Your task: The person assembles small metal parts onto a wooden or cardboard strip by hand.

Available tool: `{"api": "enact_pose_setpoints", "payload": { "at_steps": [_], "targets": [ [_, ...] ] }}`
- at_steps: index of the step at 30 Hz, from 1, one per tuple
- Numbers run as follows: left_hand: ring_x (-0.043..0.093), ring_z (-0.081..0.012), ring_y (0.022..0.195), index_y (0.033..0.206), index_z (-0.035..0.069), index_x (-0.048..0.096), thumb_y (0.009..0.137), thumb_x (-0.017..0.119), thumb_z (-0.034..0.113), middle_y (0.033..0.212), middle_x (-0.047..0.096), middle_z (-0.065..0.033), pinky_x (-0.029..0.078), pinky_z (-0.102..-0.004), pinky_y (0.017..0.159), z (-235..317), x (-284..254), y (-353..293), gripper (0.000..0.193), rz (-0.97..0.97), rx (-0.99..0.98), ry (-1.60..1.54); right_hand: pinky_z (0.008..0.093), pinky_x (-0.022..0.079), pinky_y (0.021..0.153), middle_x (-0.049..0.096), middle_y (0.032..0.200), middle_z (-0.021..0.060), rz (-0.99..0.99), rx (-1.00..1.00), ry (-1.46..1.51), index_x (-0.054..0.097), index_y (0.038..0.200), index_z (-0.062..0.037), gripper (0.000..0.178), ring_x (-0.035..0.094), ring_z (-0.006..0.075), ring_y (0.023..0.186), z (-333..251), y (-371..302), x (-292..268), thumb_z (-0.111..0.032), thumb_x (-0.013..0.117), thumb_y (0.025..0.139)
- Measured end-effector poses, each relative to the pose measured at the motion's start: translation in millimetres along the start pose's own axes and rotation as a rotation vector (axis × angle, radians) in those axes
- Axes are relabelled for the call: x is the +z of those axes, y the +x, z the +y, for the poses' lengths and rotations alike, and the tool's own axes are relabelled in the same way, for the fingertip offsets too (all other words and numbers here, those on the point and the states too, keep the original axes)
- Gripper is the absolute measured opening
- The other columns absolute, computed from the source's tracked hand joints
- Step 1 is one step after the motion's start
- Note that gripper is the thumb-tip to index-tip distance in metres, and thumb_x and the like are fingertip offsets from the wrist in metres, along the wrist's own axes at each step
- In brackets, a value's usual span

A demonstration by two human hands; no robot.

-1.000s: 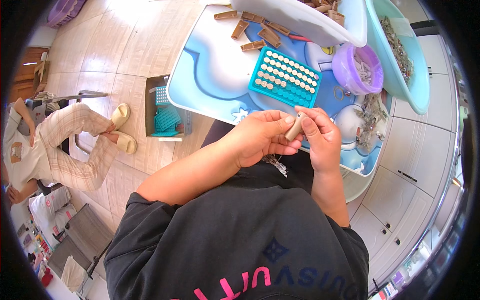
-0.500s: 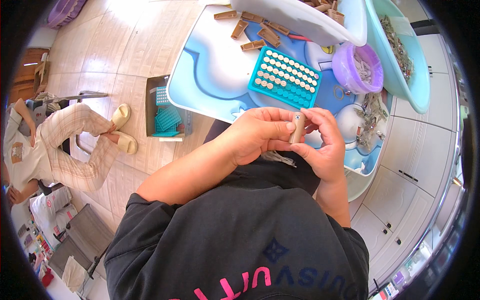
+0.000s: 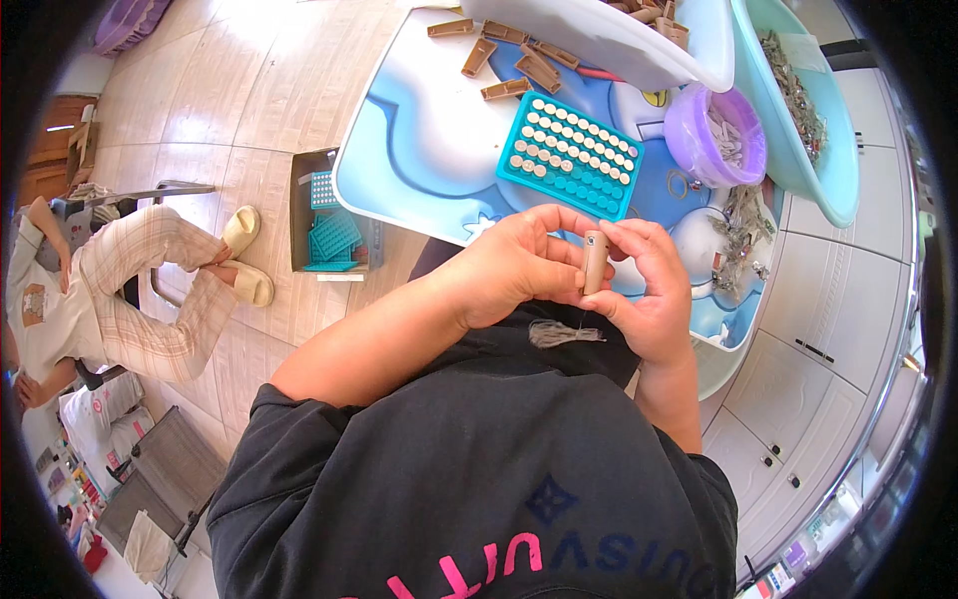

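A small tan cardboard tube (image 3: 595,262) stands upright between both my hands, just above my lap. My left hand (image 3: 514,268) wraps its fingers around the tube from the left, and my right hand (image 3: 651,292) pinches it from the right. A thin frayed bundle of threads (image 3: 564,334) hangs below the tube against my dark shirt. Just beyond my hands lies a teal tray (image 3: 569,155) on the low blue and white table (image 3: 419,150), with several rows of tan tubes standing in its holes.
Loose tan tubes (image 3: 514,62) lie by a white tub (image 3: 599,35) at the table's far side. A purple bowl (image 3: 714,135) and a teal basin (image 3: 803,110) sit to the right. A box of teal trays (image 3: 329,215) rests on the floor. Another person's legs (image 3: 165,275) sit at left.
The tube has turned from tilted to upright between my fingers, and both hands have drawn slightly nearer to my body. The thread bundle now hangs visible below.
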State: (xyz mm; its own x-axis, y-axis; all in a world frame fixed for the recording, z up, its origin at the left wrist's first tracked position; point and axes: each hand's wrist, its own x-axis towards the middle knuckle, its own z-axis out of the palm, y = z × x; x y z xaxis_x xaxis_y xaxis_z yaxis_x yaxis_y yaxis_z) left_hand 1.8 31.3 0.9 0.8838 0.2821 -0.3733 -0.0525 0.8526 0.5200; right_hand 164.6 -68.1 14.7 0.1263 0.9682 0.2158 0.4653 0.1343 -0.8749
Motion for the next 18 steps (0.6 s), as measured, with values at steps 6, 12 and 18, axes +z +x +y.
{"api": "enact_pose_setpoints", "payload": {
  "at_steps": [6, 12, 18],
  "targets": [
    [0.061, -0.0260, 0.100, 0.116, 0.001, 0.043, 0.077, 0.066, -0.001, 0.105, 0.060, -0.0206, 0.051, -0.0358, 0.085, -4.1, -2.7, 0.3, 0.046, -0.015, 0.008, 0.003, 0.0312, 0.050, 0.074, 0.057, 0.099, 0.0117, 0.006, -0.023, -0.078, 0.059, 0.108, -0.0002, 0.059, 0.059, 0.0234, 0.085, -0.9, 0.1, -0.9, -0.022, 0.082, 0.059],
    [0.063, -0.0188, 0.087, 0.113, -0.002, 0.046, 0.076, 0.062, -0.004, 0.096, 0.063, -0.0156, 0.051, -0.0279, 0.077, -6.9, -1.9, -1.2, 0.041, 0.013, 0.005, 0.056, 0.0314, 0.051, 0.072, 0.058, 0.097, 0.0134, -0.065, -0.077, -0.154, 0.059, 0.104, -0.0001, 0.057, 0.060, 0.0249, 0.085, -0.3, 1.7, -4.0, -0.021, 0.082, 0.057],
    [0.063, -0.0186, 0.086, 0.113, -0.003, 0.045, 0.077, 0.061, -0.003, 0.095, 0.063, -0.0151, 0.051, -0.0282, 0.077, -7.9, -1.5, 0.9, 0.039, 0.007, 0.000, 0.077, 0.0320, 0.052, 0.070, 0.059, 0.093, 0.0124, -0.094, -0.063, -0.172, 0.058, 0.099, 0.0001, 0.053, 0.060, 0.0247, 0.082, -1.4, 4.5, -4.1, -0.018, 0.082, 0.056]
  ]
}}
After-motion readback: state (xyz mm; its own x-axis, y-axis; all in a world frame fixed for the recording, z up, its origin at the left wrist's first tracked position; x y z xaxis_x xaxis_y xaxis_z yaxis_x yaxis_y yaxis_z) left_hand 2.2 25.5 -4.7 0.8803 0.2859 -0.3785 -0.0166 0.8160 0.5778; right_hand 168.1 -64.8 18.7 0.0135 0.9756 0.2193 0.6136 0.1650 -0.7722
